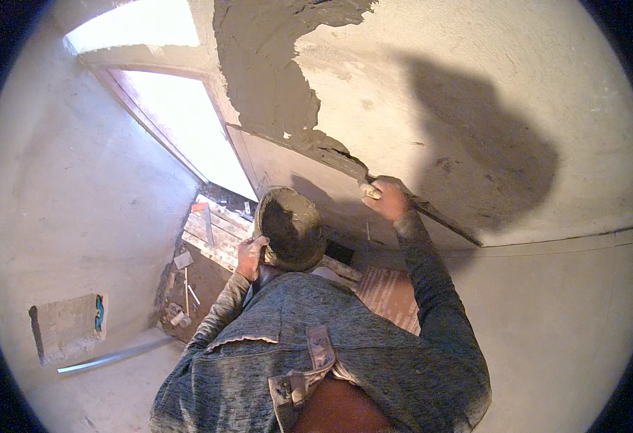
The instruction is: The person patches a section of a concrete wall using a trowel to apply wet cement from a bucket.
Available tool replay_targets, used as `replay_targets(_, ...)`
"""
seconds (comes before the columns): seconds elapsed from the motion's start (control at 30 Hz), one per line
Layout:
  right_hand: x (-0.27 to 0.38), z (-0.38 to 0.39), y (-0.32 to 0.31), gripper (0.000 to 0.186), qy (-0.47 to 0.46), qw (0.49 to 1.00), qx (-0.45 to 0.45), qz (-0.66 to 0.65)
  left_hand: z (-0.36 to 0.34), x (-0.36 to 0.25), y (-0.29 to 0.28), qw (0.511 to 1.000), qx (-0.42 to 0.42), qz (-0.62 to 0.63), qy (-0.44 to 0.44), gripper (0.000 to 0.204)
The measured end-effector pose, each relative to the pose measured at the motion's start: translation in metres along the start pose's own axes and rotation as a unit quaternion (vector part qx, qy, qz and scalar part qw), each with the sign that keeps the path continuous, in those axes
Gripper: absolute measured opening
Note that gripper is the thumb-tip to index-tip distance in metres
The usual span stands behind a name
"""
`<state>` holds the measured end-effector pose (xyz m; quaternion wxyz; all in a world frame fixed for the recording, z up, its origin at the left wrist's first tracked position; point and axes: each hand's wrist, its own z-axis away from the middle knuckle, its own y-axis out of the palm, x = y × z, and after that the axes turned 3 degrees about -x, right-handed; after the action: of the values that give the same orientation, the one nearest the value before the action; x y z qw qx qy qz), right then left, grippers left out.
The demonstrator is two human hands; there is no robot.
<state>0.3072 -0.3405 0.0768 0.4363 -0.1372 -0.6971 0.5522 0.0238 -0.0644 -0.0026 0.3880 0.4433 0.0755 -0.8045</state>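
My left hand [251, 257] is closed on the near left rim of a round bucket [315, 245], held in front of my chest. Grey wet mortar [280, 224] lies inside it and coats its wall. My right hand [387, 199] is raised to the right, its fingers wrapped round a long thin straightedge [442, 220]. That strip slants along the lower border of the plastered surface, with mortar clinging to its upper left part. Above it spreads a patch of fresh dark grey mortar [262, 68], with a ragged right edge against the pale surface.
A bright window opening [186, 119] lies at the upper left. Below are wooden planks [219, 234], a tool with an orange-red end [201, 208], and debris [179, 317] on the floor. A recessed wall box [71, 326] with blue cable is at left. Reddish patterned boards [390, 294] lie beneath my right arm.
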Motion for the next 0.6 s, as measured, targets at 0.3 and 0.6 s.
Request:
replay_targets(0.3,0.052,-0.02,-0.024,0.039,0.018,0.999,-0.022,0.023,-0.015,0.017,-0.011,1.0,-0.01,0.022,-0.002,0.01)
replay_targets(0.6,0.036,0.006,0.061,0.049,0.05,0.998,0.012,0.043,-0.008,0.006,-0.012,0.999,-0.02,0.041,0.002,0.013)
